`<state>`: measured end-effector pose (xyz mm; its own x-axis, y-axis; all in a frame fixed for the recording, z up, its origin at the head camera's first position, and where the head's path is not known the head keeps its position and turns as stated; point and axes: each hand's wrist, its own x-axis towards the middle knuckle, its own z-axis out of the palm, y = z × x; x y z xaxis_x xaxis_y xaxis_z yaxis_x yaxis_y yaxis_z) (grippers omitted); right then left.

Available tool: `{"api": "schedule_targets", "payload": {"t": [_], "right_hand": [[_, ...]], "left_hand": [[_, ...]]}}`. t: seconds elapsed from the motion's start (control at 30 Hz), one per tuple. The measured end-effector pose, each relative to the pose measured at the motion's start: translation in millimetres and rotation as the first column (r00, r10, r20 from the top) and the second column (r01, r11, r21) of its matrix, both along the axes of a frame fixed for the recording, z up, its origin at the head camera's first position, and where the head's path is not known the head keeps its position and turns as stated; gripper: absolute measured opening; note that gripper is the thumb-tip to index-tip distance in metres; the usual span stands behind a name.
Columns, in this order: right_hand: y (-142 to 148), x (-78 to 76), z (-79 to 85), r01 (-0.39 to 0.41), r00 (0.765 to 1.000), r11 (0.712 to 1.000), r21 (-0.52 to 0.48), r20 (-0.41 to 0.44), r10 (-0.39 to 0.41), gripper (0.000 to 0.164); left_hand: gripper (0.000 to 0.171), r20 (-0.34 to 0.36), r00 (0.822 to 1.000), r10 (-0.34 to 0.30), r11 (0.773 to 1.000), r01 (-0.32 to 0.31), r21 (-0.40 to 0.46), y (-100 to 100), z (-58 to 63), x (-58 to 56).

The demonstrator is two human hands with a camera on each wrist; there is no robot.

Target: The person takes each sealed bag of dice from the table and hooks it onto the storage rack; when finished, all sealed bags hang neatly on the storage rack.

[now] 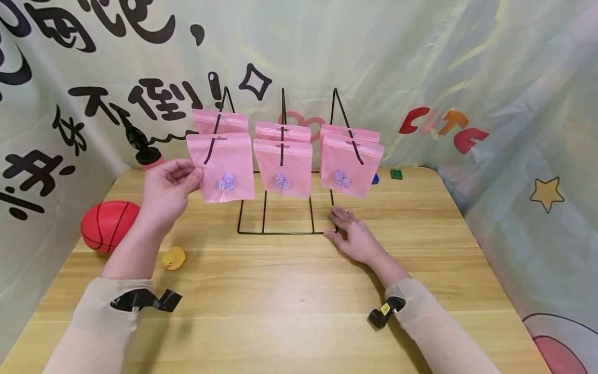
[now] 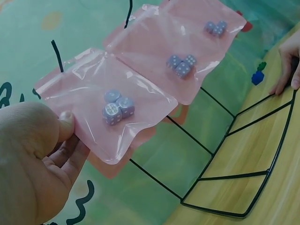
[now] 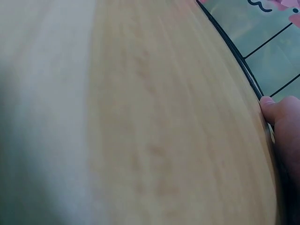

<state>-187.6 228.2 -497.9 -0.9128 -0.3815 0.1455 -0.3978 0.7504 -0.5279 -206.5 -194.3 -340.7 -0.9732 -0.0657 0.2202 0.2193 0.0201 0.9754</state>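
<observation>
Three pairs of pink zip bags hang on a black wire display rack (image 1: pixel 287 233), one pair on each prong. Small purple dice show through the front left bag (image 1: pixel 233 156), the front middle bag (image 1: pixel 286 165) and the front right bag (image 1: pixel 349 161). My left hand (image 1: pixel 168 187) pinches the left edge of the front left bag between thumb and fingers. Down at the rack's front right base corner, my right hand (image 1: pixel 353 236) holds the wire, thumb in front and fingers along the side. In the right wrist view the thumb (image 3: pixel 276 110) lies against the wire.
A red ball (image 1: pixel 109 227) and a yellow rubber duck (image 1: pixel 174 258) sit left on the wooden table (image 1: pixel 299 306). Behind my left hand stands a bottle with a black pump top (image 1: pixel 148 155). A green toy brick (image 1: pixel 396 174) and a blue piece (image 1: pixel 376 179) lie at the back right.
</observation>
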Motion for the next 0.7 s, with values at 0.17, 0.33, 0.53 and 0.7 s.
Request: {"api": "schedule_targets", "payload": {"t": [0.17, 0.33, 0.53, 0.7], "right_hand": [[-0.7, 0.6, 1.6, 0.006, 1.000, 1.000, 0.004, 0.016, -0.006, 0.065], [-0.7, 0.7, 2.4, 0.009, 1.000, 1.000, 0.003, 0.024, -0.009, 0.065], [-0.2, 0.5, 1.9, 0.006, 1.000, 1.000, 0.001, 0.020, -0.006, 0.065], [0.5, 1.2, 1.9, 0.011, 0.999, 1.000, 0.003, 0.032, -0.011, 0.066]], "left_hand": [[0.012, -0.028, 0.999, 0.015, 0.999, -0.014, 0.029, -1.6, 0.9, -3.3], [0.014, -0.030, 0.999, 0.016, 0.998, -0.015, 0.057, -4.4, 0.1, -6.4], [0.012, -0.002, 1.000, 0.014, 0.998, -0.014, 0.066, -5.6, -2.1, -10.4], [0.010, 0.003, 1.000, 0.012, 0.998, -0.012, 0.069, -4.6, -3.3, -14.0]]}}
